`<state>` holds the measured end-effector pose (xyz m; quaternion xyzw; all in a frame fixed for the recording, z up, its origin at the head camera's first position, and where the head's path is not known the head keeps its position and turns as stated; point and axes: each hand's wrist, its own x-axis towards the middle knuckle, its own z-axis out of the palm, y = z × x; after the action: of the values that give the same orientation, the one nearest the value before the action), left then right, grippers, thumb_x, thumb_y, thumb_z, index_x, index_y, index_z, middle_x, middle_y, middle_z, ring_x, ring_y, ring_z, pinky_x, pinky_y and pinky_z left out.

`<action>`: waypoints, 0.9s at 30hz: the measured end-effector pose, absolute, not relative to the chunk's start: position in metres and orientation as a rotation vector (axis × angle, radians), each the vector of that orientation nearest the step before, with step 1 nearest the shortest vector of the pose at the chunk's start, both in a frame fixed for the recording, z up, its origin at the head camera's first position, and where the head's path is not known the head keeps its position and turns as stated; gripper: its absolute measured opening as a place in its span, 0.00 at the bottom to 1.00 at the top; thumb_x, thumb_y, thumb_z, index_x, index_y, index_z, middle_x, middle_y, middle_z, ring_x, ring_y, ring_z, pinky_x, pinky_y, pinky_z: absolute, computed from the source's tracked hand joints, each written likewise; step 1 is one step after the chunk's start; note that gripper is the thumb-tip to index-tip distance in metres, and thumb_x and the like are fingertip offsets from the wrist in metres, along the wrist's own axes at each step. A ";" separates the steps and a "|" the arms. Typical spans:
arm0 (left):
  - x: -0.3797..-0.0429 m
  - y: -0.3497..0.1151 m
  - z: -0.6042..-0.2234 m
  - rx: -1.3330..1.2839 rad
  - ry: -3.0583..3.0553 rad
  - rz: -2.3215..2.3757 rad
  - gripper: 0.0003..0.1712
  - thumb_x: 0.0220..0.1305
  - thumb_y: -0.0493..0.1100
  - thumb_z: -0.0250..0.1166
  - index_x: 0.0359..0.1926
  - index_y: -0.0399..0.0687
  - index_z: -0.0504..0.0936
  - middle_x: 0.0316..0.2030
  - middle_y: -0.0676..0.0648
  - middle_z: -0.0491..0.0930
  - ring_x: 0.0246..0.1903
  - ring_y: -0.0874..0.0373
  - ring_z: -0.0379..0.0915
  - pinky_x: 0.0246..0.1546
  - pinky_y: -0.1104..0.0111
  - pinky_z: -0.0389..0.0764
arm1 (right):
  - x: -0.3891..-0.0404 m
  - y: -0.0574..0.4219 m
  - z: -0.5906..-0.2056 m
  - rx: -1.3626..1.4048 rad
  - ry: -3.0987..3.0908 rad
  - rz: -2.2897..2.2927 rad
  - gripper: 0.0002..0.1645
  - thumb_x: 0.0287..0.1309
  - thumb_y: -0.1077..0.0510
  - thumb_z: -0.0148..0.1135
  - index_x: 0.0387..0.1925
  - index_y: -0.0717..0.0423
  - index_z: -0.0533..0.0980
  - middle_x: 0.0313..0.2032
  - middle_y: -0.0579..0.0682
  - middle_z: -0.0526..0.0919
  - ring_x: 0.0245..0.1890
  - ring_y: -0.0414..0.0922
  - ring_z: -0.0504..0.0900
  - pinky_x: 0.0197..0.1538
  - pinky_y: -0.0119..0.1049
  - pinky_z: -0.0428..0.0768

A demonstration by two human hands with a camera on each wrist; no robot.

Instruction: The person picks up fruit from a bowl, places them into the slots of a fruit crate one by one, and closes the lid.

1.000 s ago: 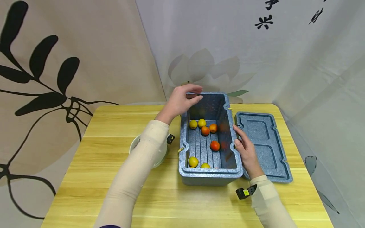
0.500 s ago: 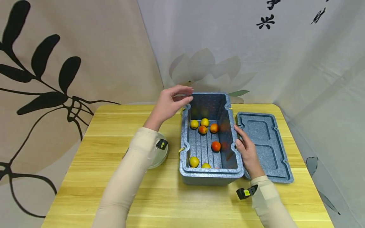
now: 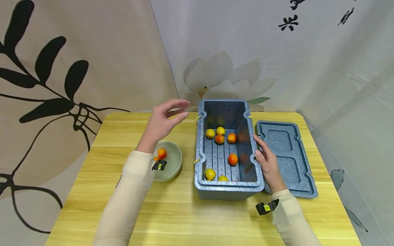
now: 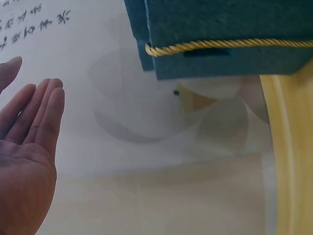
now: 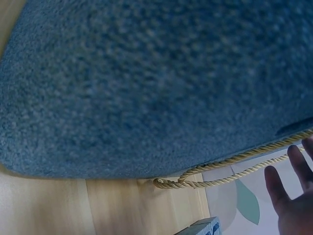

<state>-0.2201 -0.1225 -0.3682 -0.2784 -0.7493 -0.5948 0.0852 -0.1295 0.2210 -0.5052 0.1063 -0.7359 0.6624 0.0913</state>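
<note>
My left hand (image 3: 163, 121) hovers left of the blue-grey foam box (image 3: 229, 185), fingers and thumb apart with nothing between them. In the left wrist view its palm and fingers (image 4: 44, 117) are bare. The box stands without its lid; yellow fruits (image 3: 210, 133) and orange-red fruits (image 3: 232, 159), small and round, lie on its ribbed floor. My right hand (image 3: 269, 169) rests against the box's right side, thumb at the rim. In the right wrist view its extended fingers (image 5: 279, 191) are near a yellow rope (image 5: 234, 159). Below my left hand, a pale bowl (image 3: 174, 164) contains orange fruits (image 3: 162, 153).
The box's lid (image 3: 287, 160) lies flat on the wooden table (image 3: 215, 222), right of the box. My left sleeve and wrist camera partly cover the bowl. A printed curtain (image 3: 129, 61) hangs behind the table. Yellow cord (image 4: 220, 45) runs along the box's left outer side.
My left hand has moved left, from over the box's far left corner to beyond its left side. The bowl's orange fruits have come into view. My right hand stays at the box.
</note>
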 end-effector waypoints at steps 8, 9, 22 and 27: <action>-0.215 -0.150 -0.390 -0.744 -2.298 -1.771 0.23 0.60 0.28 0.68 0.58 0.35 0.78 0.53 0.40 0.79 0.55 0.51 0.74 0.58 0.58 0.76 | -0.130 0.222 -0.504 0.310 -2.208 1.964 0.28 0.74 0.64 0.44 0.73 0.52 0.62 0.71 0.50 0.62 0.63 0.42 0.69 0.52 0.29 0.73; -0.214 -0.152 -0.392 -0.729 -2.306 -1.771 0.24 0.60 0.28 0.68 0.58 0.34 0.78 0.53 0.40 0.79 0.55 0.51 0.74 0.58 0.57 0.75 | -0.130 0.222 -0.504 0.308 -2.207 1.965 0.28 0.74 0.63 0.44 0.73 0.52 0.62 0.71 0.49 0.62 0.63 0.42 0.69 0.52 0.29 0.73; -0.195 -0.175 -0.420 -0.582 -2.422 -1.749 0.22 0.62 0.25 0.64 0.58 0.28 0.75 0.55 0.33 0.76 0.56 0.41 0.73 0.59 0.48 0.72 | -0.129 0.223 -0.501 0.310 -2.201 1.952 0.28 0.74 0.63 0.44 0.73 0.53 0.62 0.71 0.51 0.62 0.65 0.42 0.66 0.55 0.27 0.71; -0.192 -0.193 -0.459 -0.447 -2.426 -1.788 0.22 0.63 0.29 0.66 0.58 0.32 0.76 0.55 0.35 0.77 0.55 0.44 0.73 0.59 0.58 0.74 | -0.128 0.221 -0.502 0.310 -2.224 1.950 0.28 0.74 0.64 0.44 0.73 0.53 0.62 0.71 0.51 0.62 0.65 0.42 0.65 0.55 0.27 0.71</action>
<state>-0.1919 -0.1932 -0.4587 -0.1466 -0.7955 -0.5861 0.0473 -0.1282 0.2214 -0.5019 0.1038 -0.7453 0.6533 0.0838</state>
